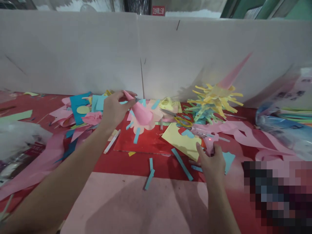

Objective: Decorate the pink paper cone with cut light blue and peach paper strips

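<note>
My left hand [114,109] pinches the tip of a pink paper cone [140,112], which rests tilted above a pale flower-shaped cutout [146,125] on the red table [146,162]. My right hand [212,161] is closed around the handle of a pinkish tool [202,132] with a small red light, probably a glue gun, lying over a yellow sheet [181,141]. Yellow-handled scissors [179,118] lie just beyond it. A yellow and blue fringed paper ornament [212,102] topped by a pink cone stands at the back right.
Coloured paper scraps and blue strips [149,174] are scattered about. A large pink sheet [136,204] lies at the front edge. White cardboard wall [97,52] closes the back. Plastic bags sit at the right [285,123] and left [19,143].
</note>
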Tool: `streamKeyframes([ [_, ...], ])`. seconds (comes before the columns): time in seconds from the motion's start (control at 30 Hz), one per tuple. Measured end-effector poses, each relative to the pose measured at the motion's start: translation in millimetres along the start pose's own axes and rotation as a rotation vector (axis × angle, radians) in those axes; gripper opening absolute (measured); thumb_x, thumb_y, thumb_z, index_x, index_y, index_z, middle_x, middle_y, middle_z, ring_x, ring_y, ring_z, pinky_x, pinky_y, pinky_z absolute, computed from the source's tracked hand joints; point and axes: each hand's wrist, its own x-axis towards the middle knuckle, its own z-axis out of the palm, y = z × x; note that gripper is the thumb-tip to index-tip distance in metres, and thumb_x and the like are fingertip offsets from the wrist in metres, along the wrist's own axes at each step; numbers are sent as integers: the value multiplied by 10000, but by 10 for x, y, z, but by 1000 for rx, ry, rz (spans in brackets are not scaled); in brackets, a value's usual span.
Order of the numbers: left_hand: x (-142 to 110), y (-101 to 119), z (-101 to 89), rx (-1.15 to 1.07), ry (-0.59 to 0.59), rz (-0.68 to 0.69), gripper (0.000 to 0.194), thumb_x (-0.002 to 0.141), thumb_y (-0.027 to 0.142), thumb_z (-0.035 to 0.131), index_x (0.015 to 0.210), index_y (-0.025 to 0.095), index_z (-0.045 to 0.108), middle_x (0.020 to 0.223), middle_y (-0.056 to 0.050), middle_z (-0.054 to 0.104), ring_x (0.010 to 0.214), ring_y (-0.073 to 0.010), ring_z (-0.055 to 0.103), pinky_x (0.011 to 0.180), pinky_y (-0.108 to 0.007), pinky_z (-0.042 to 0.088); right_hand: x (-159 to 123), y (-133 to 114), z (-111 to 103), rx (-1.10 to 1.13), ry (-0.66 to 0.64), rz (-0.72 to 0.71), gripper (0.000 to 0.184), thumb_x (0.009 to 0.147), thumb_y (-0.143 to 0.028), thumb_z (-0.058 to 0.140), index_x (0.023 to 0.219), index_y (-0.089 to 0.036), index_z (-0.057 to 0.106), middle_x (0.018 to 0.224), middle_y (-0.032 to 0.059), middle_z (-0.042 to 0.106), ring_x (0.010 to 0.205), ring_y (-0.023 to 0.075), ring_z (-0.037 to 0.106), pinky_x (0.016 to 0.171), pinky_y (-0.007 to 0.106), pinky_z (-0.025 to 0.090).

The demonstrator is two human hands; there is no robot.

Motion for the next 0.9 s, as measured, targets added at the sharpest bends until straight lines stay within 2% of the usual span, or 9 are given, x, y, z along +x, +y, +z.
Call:
streamKeyframes([
  [0.1, 6, 74, 28, 24, -158, 56, 241, 729, 284, 594, 957, 217, 633, 974, 1, 672, 901, -160, 593, 807, -264, 449, -6, -8, 3, 12, -14, 7, 581, 581, -538, 655, 1017, -195, 485, 782, -24, 460, 511, 103, 513, 326, 210, 458],
  [0.33, -206, -104, 457, 7, -523, 88, 201, 748, 286, 586, 929, 211, 631, 1070, -16, 641, 938, -168, 584, 820, -285, 445, 17, 83, 47, -4, -48, 6, 566, 579, -551, 651, 989, -196, 487, 760, -31, 444, 526, 108, 515, 343, 217, 469],
  [0.4, -261, -69, 435, 40, -433, 88, 333, 741, 304, 605, 1063, 227, 571, 1123, -23, 608, 987, -181, 562, 856, -313, 435, 27, 94, 50, 0, -53, 6, 555, 582, -551, 647, 980, -198, 490, 760, -32, 442, 528, 109, 518, 346, 218, 467],
  [0.47, -350, 27, 383, 87, -186, 122, 403, 757, 319, 599, 1141, 240, 506, 1164, -31, 571, 1062, -192, 516, 915, -343, 402, 32, 88, 45, 4, -46, 18, 547, 581, -552, 645, 966, -198, 487, 753, -34, 443, 520, 111, 519, 351, 229, 470],
  [0.53, -504, 141, 388, 132, 78, 186, 294, 819, 306, 529, 1106, 245, 507, 1125, -35, 579, 1081, -181, 494, 945, -345, 379, 31, 67, 35, 13, -59, 42, 513, 586, -554, 642, 925, -206, 478, 758, -34, 452, 505, 112, 520, 354, 246, 473],
  [0.57, -605, 189, 433, 144, 110, 261, 245, 840, 293, 500, 1078, 236, 514, 1086, -39, 589, 1062, -175, 502, 935, -339, 387, 28, 54, 28, 15, -62, 57, 493, 587, -556, 641, 895, -211, 471, 750, -37, 452, 491, 111, 515, 350, 252, 469],
  [0.6, -717, 223, 509, 143, 57, 420, 193, 858, 272, 470, 1037, 229, 527, 1034, -34, 607, 1025, -164, 520, 909, -324, 402, 25, 42, 21, 15, -62, 67, 475, 588, -557, 640, 866, -214, 464, 734, -42, 445, 479, 109, 507, 345, 253, 464],
  [0.7, -1030, 245, 864, 216, -390, 875, 209, 883, 153, 387, 1012, 166, 552, 1015, -62, 617, 984, -159, 538, 862, -304, 415, 21, 32, 7, -2, -39, 56, 446, 593, -551, 642, 810, -211, 450, 665, -58, 401, 462, 99, 473, 345, 240, 453],
  [0.9, -1167, 141, 1360, 441, -617, 1042, 196, 855, 100, 408, 868, 125, 602, 938, -73, 614, 915, -181, 540, 769, -307, 398, 43, 116, 47, -67, -45, -38, 442, 615, -559, 614, 835, -198, 486, 668, -45, 432, 518, 114, 480, 359, 240, 462],
])
